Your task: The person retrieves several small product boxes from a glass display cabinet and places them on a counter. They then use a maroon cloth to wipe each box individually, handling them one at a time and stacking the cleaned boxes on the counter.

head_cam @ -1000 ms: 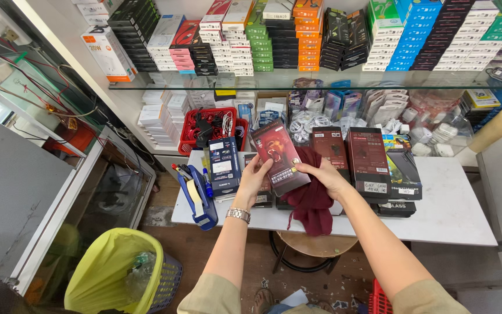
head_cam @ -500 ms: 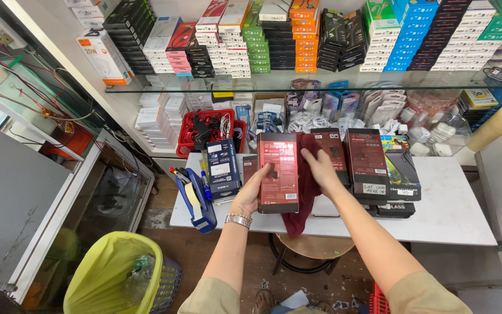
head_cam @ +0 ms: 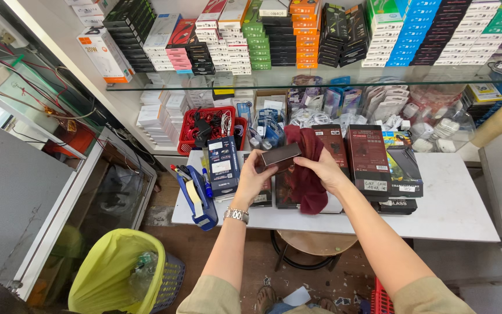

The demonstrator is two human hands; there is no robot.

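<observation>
Left hand (head_cam: pixel 252 177) is closed round the near end of a dark red product box (head_cam: pixel 282 156), held edge-on above the white desk (head_cam: pixel 437 209). Right hand (head_cam: pixel 321 168) pinches a maroon cloth (head_cam: pixel 309 186) against it. Box could easily slip, since it's only gripped at one end.

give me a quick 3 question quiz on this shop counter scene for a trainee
1. True or false: the left hand holds a flat dark red box.
2. What does the right hand hold? A: dark red cloth B: blue tape dispenser C: red wire basket
3. Fill in: the bin with the yellow-green liner stands on the person's ____ side.

Key: 1 true; 2 A; 3 left
</observation>
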